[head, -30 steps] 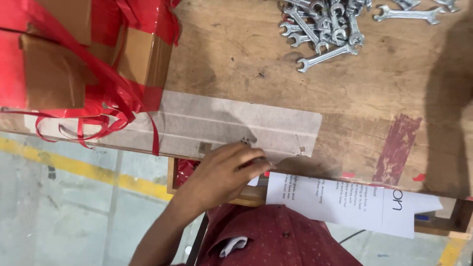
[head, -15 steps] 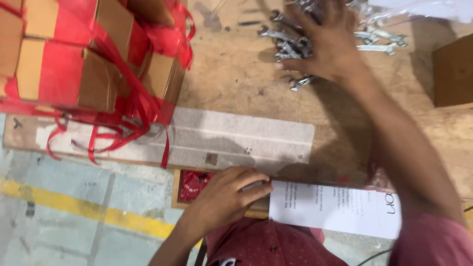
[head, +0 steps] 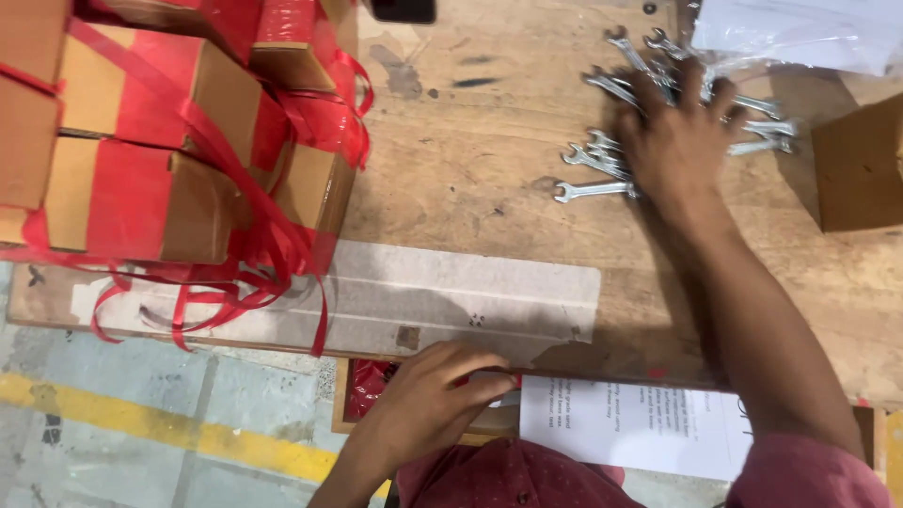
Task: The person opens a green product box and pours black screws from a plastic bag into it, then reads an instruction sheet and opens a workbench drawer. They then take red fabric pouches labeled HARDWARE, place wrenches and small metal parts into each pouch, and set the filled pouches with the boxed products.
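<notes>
Right hand [head: 677, 132] now lower on wrenches [head: 602, 155], near table edge [head: 282, 343].

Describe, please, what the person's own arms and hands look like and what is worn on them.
Both hands are bare: no gloves, rings or watch show on the left hand or the right hand. The forearms are uncovered too. A dark red short sleeve with a fine dotted pattern ends above the right elbow; the shirt matches it.

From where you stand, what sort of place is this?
Probably a workshop or packing bench for tools. A worn wooden table carries a heap of metal spanners under the right hand, beside stacked cardboard boxes bound in red strapping. The concrete floor has a yellow line.
</notes>
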